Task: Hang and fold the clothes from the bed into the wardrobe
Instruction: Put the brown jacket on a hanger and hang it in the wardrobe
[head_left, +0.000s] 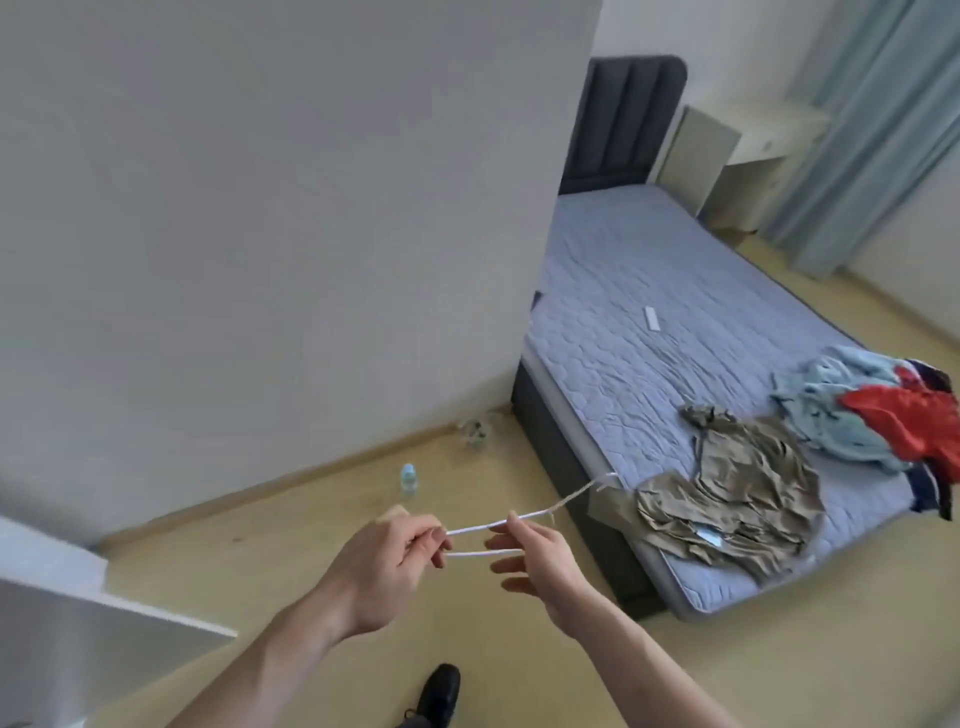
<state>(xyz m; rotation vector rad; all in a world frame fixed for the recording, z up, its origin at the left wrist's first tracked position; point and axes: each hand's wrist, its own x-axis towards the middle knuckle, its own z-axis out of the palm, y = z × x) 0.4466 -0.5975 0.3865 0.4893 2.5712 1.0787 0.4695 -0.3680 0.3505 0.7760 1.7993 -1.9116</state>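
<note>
Fingers (415, 540) of both hands pinch a white hanger (524, 519), hook blurred

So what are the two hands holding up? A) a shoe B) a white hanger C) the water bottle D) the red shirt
B: the left hand and right hand both hold a thin white hanger; the red garment lies on the bed.

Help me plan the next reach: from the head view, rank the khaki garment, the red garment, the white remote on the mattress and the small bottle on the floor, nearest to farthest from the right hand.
1. Khaki garment, on the bed's near corner, just right of the right hand.
2. Small bottle, on the floor to the left.
3. Red garment, in the pile at the bed's right edge.
4. White remote, mid-mattress, farther back.

Bottle and garment are close in the image; the ranking is tentative.
</note>
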